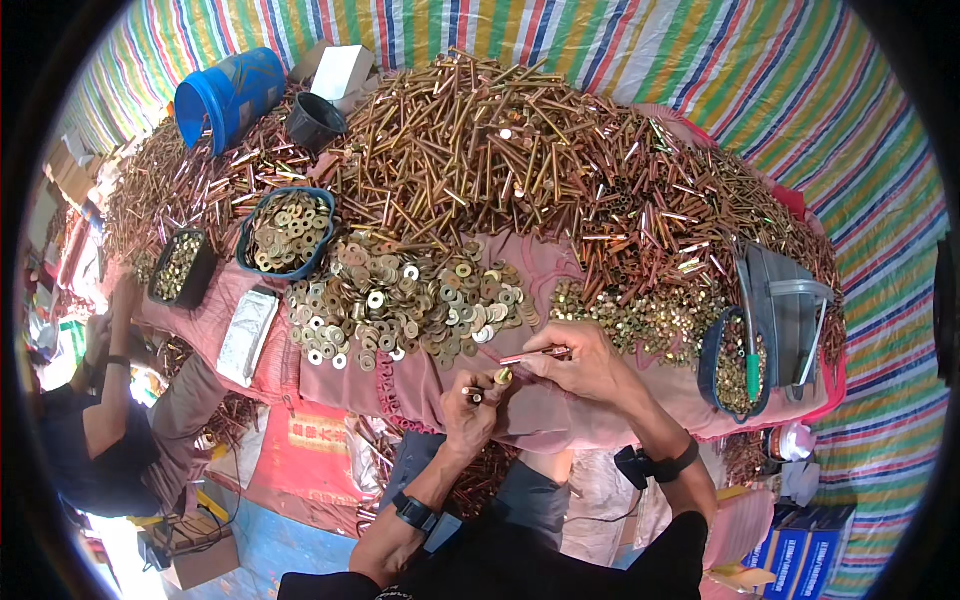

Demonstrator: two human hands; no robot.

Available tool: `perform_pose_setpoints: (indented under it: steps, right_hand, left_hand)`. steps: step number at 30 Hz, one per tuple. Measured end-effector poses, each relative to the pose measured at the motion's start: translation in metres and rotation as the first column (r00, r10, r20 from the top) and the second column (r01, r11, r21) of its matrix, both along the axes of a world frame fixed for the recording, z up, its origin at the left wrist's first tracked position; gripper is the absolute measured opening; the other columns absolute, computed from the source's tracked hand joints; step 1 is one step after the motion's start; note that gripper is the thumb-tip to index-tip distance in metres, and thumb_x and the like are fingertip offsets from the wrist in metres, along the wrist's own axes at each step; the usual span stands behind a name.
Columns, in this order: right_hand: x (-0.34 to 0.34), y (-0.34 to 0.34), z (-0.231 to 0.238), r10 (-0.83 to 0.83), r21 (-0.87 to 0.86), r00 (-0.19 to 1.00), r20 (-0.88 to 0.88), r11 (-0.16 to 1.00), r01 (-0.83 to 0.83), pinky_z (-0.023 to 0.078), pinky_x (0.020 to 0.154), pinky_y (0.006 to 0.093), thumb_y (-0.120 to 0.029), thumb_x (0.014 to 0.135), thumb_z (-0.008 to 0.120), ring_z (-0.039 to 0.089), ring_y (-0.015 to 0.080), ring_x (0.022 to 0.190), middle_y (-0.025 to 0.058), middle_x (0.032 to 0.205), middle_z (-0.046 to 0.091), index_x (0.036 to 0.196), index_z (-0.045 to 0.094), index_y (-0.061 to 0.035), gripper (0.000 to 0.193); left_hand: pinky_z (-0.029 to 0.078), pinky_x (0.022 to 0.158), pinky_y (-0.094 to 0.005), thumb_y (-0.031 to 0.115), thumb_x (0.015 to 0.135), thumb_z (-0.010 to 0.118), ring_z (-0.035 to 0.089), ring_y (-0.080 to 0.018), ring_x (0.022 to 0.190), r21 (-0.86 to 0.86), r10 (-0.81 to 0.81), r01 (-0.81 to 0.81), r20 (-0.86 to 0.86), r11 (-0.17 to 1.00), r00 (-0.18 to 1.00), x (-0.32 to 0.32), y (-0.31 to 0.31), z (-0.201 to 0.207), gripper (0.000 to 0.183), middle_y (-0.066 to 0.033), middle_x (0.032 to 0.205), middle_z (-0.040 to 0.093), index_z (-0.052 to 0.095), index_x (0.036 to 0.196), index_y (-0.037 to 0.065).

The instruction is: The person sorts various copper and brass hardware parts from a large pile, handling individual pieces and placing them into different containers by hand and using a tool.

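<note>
black shirt [500, 565] nearest, a reddish tube [519, 357] juts left from right fingers [548, 369].

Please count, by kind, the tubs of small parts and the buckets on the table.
Tub of washers: 1
Tubs of nuts: 2
Blue bucket, on its side: 1
Small black bucket: 1
Total: 5

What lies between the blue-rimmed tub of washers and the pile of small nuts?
In the head view, a loose washer heap, then pink cloth.
</note>
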State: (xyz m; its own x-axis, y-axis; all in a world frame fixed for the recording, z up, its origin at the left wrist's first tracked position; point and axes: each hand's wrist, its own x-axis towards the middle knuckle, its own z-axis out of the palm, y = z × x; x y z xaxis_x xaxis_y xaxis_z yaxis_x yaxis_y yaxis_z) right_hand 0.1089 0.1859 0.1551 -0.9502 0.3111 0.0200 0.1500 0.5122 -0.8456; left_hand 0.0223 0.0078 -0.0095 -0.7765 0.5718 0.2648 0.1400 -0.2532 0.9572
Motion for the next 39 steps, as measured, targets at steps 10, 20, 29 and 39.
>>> perform_pose_setpoints:
  steps: [10, 20, 29, 39]
  right_hand:
    - [-0.004, 0.003, 0.021, -0.009, -0.043, 0.982, 0.187, 0.999, 0.018, 0.057, 0.07, 0.0322, -0.021, 0.09, 0.079, 0.073, 0.0131, 0.077, 0.0097, 0.089, 0.079, 0.1, 0.077, 0.0011, 0.024]
    - [-0.016, -0.021, 0.005, 0.057, 0.541, 0.987, -0.147, 0.841, 0.032, 0.055, 0.077, 0.0429, -0.023, 0.091, 0.08, 0.069, 0.0363, 0.087, 0.0183, 0.097, 0.071, 0.118, 0.069, -0.0021, 0.036]
    - [-0.025, -0.039, -0.027, 0.125, 0.597, 0.99, -0.058, 0.8, -0.066, 0.057, 0.084, 0.0482, -0.032, 0.097, 0.073, 0.07, 0.0429, 0.099, 0.0219, 0.117, 0.07, 0.131, 0.061, -0.001, 0.048]
    - [-0.017, -0.002, -0.055, -0.135, 0.492, 0.99, -0.04, 0.86, 0.137, 0.056, 0.082, 0.05, -0.025, 0.1, 0.065, 0.071, 0.0441, 0.096, 0.025, 0.101, 0.072, 0.105, 0.072, -0.0028, 0.024]
  left_hand:
    - [0.055, 0.081, -0.0295, -0.003, 0.099, 0.073, 0.069, -0.0145, 0.093, -0.059, -0.012, 0.016, 0.058, 0.998, 0.998, 0.002, -0.004, 0.007, 0.023, -0.0063, 0.09, 0.069, 0.053, 0.088, 0.001]
    - [0.053, 0.074, -0.0284, -0.001, 0.099, 0.073, 0.065, -0.012, 0.085, -0.053, 0.023, -0.024, -0.01, 0.998, 1.0, 0.003, -0.002, 0.001, 0.022, -0.0056, 0.086, 0.066, 0.054, 0.09, 0.002]
    - [0.055, 0.067, -0.0301, -0.004, 0.095, 0.067, 0.07, -0.0178, 0.074, -0.038, 0.057, -0.063, -0.154, 0.997, 0.987, 0.004, -0.005, 0.011, 0.014, -0.0116, 0.087, 0.071, 0.062, 0.107, 0.002]
    - [0.059, 0.081, -0.0351, -0.005, 0.097, 0.066, 0.074, -0.0279, 0.092, -0.011, 0.114, -0.126, -0.358, 0.992, 0.927, 0.001, 0.0, 0.014, 0.03, -0.0157, 0.105, 0.074, 0.07, 0.126, -0.002]
